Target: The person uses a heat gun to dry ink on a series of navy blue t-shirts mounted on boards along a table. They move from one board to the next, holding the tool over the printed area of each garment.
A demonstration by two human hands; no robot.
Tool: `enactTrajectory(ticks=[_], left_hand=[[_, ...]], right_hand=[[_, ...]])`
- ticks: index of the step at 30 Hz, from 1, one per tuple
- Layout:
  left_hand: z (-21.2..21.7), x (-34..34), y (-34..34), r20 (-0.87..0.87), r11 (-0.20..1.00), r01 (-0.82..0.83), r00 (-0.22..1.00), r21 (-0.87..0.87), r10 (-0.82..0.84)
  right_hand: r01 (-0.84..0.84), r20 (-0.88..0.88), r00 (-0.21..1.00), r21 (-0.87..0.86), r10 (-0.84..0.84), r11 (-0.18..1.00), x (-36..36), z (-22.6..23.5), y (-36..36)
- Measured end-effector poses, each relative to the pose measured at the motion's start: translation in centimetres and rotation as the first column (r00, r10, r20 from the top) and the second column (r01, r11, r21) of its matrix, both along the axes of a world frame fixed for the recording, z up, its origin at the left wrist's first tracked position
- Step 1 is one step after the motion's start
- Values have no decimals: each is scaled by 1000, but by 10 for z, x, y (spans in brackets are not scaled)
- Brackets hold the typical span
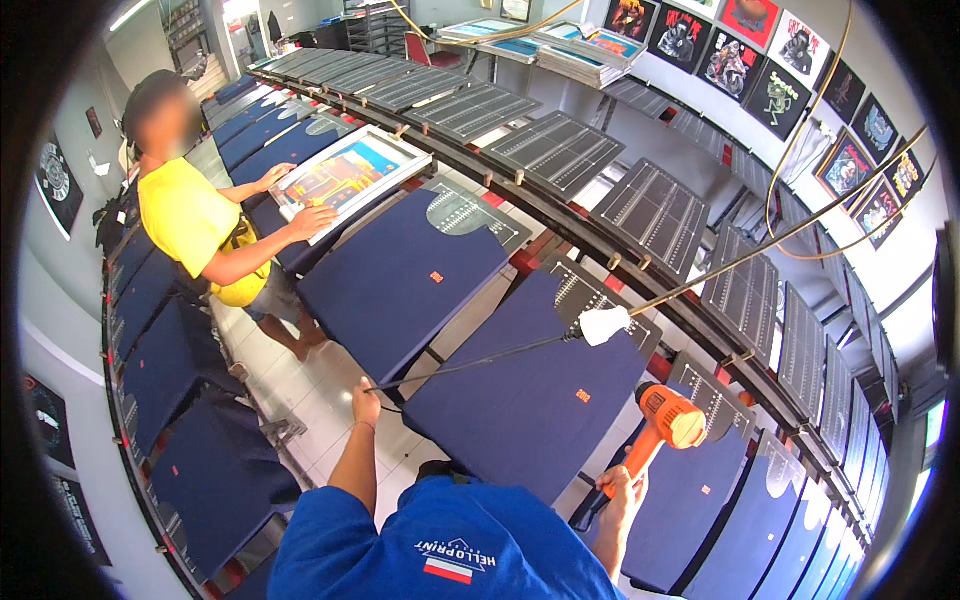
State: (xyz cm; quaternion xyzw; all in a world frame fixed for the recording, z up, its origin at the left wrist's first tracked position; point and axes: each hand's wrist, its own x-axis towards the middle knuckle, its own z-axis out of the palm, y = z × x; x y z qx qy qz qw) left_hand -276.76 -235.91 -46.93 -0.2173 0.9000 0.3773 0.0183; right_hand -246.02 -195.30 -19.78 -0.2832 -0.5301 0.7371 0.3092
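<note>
**Orange heat gun and dark rod over navy shirts**

Orange plastic marks the heat gun [668, 418], which the right hand [622, 492] grips closed around its handle, holding it up above the lower right edge of the nearest navy blue shirt stretched on a flat printing board [520, 400]. The left hand [366, 404] is closed on the near end of a long thin dark rod [470, 362], which slants up and to the right across that shirt and ends in a white block-shaped head [604, 325] near the shirt's collar. Both forearms rise from a blue short-sleeved shirt [440, 545] at the lower edge.

Beyond, a second navy blue shirt on a board [405, 280] lies just beside the first, with a small red mark on its chest. Farther left, another person in a yellow shirt [190, 225] rests both hands on a white-framed printing screen with a colourful picture [345, 175], laid flat on another board. Dark slatted panels [555, 150] line the curved rail behind, and framed prints [735, 65] hang on the far wall.
</note>
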Motion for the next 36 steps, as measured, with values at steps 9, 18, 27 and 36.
enactTrajectory(ticks=[9, 18, 27, 36], left_hand=[[7, 108, -84, 370, 969, 242, 905, -45, -209], [29, 130, -231, 246, 968, 80, 969, -239, -19], [97, 30, -214, 21, 910, 151, 988, -386, -155], [114, -257, -260, -156, 869, 205, 940, -451, -303]], right_hand=[[-195, -65, 981, -209, 185, 958, -1, -13, -3], [-489, -122, 872, -278, 474, 827, -18, -20, -31], [-625, -118, 777, -258, 618, 737, -87, -12, -83], [-600, -74, 790, -301, 609, 741, -238, -7, -178]])
